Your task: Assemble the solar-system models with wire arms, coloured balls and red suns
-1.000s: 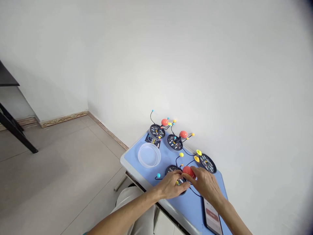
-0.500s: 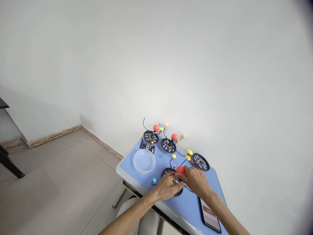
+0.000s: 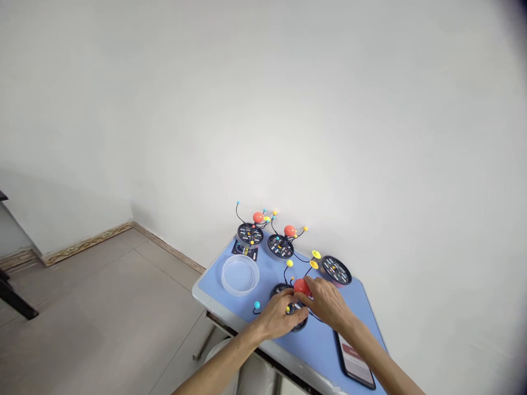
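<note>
A solar system model with a round black base [image 3: 300,325] lies at the middle of the blue table. My right hand [image 3: 328,299] is closed on its red ball [image 3: 302,286], with thumb and fingers around the ball's right side. From the left, my left hand [image 3: 280,316] grips the model low down, over the base and just under the ball; what its fingertips press on is partly hidden. Thin black arms spread from the model, bearing a yellow ball [image 3: 290,263], a blue ball [image 3: 257,305] and a yellow disc-like piece [image 3: 314,265].
Two similar models, one on a left black base [image 3: 250,235] and one on a right black base [image 3: 280,247], stand along the back. A round printed container [image 3: 336,271] is at right rear. A clear plastic lid [image 3: 240,275] lies left, a phone [image 3: 354,359] front right. The wall [image 3: 263,137] rises behind.
The camera view has shifted slightly, so the table sits a little further left. Both hands keep their places on the model, with almost no visible movement of the ball.
</note>
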Demonstrator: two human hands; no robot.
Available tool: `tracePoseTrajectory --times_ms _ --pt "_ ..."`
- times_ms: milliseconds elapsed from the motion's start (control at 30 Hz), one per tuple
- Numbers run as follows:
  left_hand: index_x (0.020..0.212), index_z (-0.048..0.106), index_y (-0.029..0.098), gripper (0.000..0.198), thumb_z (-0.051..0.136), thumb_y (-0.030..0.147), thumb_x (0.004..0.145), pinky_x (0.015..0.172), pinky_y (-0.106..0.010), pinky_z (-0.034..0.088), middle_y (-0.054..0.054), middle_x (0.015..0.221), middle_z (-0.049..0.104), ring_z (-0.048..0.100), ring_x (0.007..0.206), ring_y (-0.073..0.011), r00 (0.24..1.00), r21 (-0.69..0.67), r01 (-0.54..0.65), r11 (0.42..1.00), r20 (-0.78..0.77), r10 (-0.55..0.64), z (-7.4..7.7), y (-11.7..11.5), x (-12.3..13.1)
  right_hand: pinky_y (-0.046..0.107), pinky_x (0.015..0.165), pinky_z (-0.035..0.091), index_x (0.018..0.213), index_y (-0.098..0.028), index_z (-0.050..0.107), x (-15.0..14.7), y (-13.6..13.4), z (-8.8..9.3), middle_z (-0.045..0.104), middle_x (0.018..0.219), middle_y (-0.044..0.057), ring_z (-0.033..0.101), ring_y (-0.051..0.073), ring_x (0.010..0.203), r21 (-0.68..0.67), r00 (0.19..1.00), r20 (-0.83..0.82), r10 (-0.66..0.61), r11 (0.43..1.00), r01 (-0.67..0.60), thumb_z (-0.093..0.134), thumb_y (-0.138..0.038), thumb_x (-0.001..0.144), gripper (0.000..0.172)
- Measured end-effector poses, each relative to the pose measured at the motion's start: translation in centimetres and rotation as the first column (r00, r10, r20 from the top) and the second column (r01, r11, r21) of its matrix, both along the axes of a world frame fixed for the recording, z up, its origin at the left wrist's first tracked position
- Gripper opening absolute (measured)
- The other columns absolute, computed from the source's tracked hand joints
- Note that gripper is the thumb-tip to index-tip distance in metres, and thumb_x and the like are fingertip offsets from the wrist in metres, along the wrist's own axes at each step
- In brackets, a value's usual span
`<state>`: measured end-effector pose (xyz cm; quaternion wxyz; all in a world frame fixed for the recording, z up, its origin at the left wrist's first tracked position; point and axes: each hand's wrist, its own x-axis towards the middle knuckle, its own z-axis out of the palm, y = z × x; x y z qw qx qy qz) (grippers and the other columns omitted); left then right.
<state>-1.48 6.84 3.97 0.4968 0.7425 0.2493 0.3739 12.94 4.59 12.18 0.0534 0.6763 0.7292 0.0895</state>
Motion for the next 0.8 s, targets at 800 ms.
tracePoseTrajectory --times_ms 800 --pt "0.129 0.054 0.017 0.038 0.053 0.028 0.093 0.105 -0.047 0.045 -0.018 0.135 0.056 0.052 0.129 -0.0293 0.862 0.317 -0.497 0.808 0.078 0.500 -2.4 -4.9 -2.1 0.030 0.068 0.038 0.096 -0.011 0.069 -0.7 0.0 2.4 0.075 0.092 0.018 0.070 0.029 0.089 -0.120 0.998 -0.051 -0.048 0.992 0.041 0.049 -0.028 0.091 0.027"
